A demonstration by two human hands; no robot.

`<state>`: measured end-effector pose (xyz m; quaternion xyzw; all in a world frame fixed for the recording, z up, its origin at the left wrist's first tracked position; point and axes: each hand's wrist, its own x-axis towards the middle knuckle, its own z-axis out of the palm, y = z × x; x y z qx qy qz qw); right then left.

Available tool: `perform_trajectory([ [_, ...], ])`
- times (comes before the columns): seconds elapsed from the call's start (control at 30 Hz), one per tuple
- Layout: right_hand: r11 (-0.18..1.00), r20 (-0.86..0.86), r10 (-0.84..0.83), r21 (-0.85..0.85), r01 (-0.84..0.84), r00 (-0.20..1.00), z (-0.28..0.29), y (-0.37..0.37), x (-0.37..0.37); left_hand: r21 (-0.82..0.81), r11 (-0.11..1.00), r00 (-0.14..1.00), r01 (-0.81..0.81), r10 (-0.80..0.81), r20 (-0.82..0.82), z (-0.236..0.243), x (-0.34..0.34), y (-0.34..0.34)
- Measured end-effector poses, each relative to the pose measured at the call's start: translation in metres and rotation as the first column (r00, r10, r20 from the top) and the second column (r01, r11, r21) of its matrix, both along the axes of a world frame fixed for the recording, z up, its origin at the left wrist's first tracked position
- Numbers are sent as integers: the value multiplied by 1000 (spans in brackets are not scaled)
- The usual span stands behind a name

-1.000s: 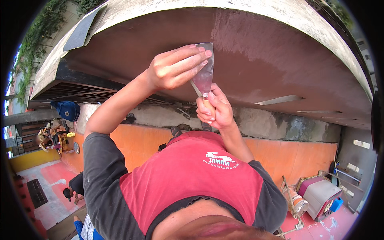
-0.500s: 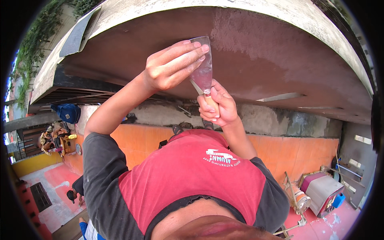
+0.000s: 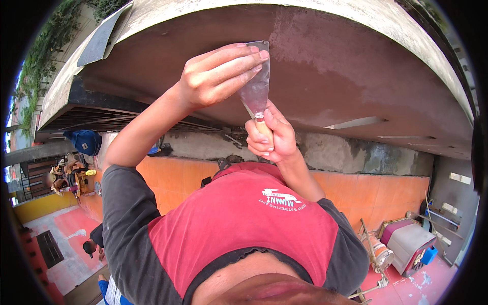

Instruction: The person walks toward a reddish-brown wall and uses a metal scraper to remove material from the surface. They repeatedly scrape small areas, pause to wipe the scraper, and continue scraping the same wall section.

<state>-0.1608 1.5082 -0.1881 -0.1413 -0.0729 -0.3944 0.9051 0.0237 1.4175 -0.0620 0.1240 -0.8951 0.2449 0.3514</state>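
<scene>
A putty knife point(image 3: 257, 90) with a wide metal blade and a pale wooden handle stands almost upright before me, blade upward. My right hand point(image 3: 273, 133) is wrapped round its handle. The fingers of my left hand point(image 3: 219, 75) lie close together across the upper blade, pressing on it. My left thumb is hidden. Pale dust or filler marks the fingertips. Behind the blade spreads a brown plastered surface point(image 3: 203, 48), smooth and darker at left, rougher and paler near the top middle. Whether the blade's edge touches it, I cannot tell.
A pale ledge point(image 3: 351, 12) rims the plastered surface, with a grey sheet point(image 3: 104, 40) at its left corner. An orange wall point(image 3: 351, 195) runs below. At lower right stand a bucket point(image 3: 384, 256) and a grey box-like thing point(image 3: 413, 244). Another person point(image 3: 94, 241) is at lower left.
Both hands and the putty knife have shifted slightly up and left. The blade stands a little more upright. My grip looks the same.
</scene>
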Motion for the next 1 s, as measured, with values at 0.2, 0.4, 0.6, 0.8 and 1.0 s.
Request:
perform_trajectory([
  [0.2,999,26,19,38,-20,999,-1,2,0,44,999,1000,-26,26,2,-6,2,7],
  [0.4,1000,39,14,21,-14,999,14,3,2,25,1000,999,-19,18,44,8,2,2],
  [0.6,1000,-5,-17,-11,17,1000,13,0,-1,22,999,1000,-29,29,2,9,-1,5],
  [0.8,996,33,23,-82,-21,999,33,-22,-1,-7,1000,999,-18,18,-39,34,-1,-5],
  [1.0,996,106,69,50,-74,992,23,10,12,112,993,1000,-30,29,9,11,7,10],
])
